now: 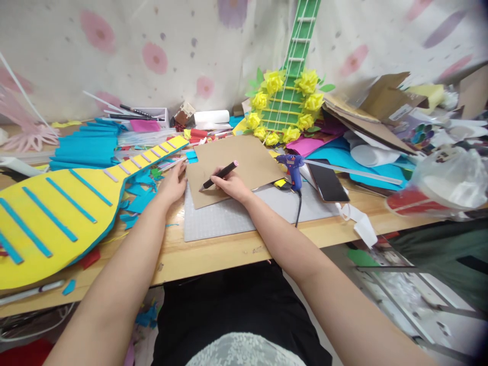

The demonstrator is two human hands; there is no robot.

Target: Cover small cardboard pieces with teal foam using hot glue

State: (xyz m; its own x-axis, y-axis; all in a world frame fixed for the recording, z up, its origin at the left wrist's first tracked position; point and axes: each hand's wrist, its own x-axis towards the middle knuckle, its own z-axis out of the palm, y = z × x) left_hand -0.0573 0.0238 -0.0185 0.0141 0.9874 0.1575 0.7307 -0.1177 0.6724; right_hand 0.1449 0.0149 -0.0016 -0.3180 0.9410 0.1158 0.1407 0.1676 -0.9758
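Note:
A black marker [224,173] with a pink end is gripped in my right hand [232,184], its tip down at the lower left part of a brown cardboard sheet [244,155]. My left hand [173,183] rests at the sheet's left edge, fingers stretched forward and holding nothing that I can see. Under the cardboard lies a grey cutting mat [217,223]. To the left is a yellow paper-covered instrument shape [57,203] with blue strips and a narrow neck. Blue paper scraps [139,195] lie between it and my left wrist.
A blue glue gun [293,170] and a dark phone [328,182] lie right of the cardboard. Behind stands a green guitar shape [295,81] ringed with yellow paper flowers. Cardboard and coloured paper pile up at the right, near a bagged red-and-white bucket [419,198]. Blue crepe paper [86,145] lies back left.

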